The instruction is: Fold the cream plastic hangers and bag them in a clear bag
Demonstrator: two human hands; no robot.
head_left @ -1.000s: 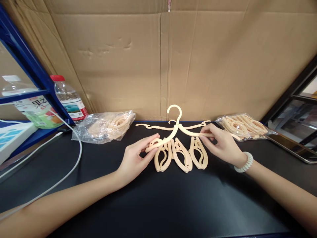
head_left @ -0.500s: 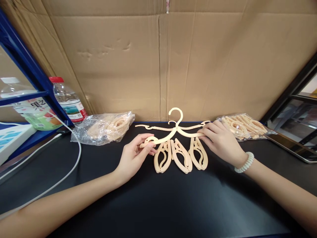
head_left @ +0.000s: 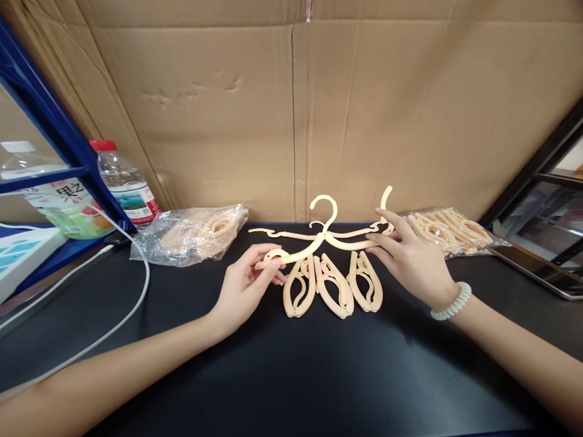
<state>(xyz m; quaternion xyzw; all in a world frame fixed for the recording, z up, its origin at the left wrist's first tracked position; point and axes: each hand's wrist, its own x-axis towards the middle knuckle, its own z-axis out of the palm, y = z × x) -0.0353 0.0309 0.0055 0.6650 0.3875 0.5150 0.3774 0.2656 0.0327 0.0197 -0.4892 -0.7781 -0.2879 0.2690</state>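
Between my hands is a cream folding clothes hanger (head_left: 307, 250), its hook pointing up. My left hand (head_left: 249, 282) pinches the left arm's end between thumb and fingers. Around the right arm, my right hand (head_left: 407, 255) is closed, and a curved end piece sticks up above its fingers. Behind it, an unfolded hanger (head_left: 298, 235) lies along the back of the table. Below the held one, three folded hangers lie in a row: a left folded hanger (head_left: 311, 294), a middle folded hanger (head_left: 331, 285) and a right folded hanger (head_left: 377, 291).
Clear bags of folded hangers lie at the left (head_left: 191, 237) and right (head_left: 449, 230). A tablet-like device (head_left: 537, 267) is beside the right bag. At left stand a red-capped bottle (head_left: 130, 188), another bottle (head_left: 68, 200) and a white cable (head_left: 146, 279). Cardboard (head_left: 218, 121) closes off the back.
The hanger's right end piece has swung up and now stands above my right hand, whose fingers have shifted slightly. My left hand has hardly moved and keeps its grip.
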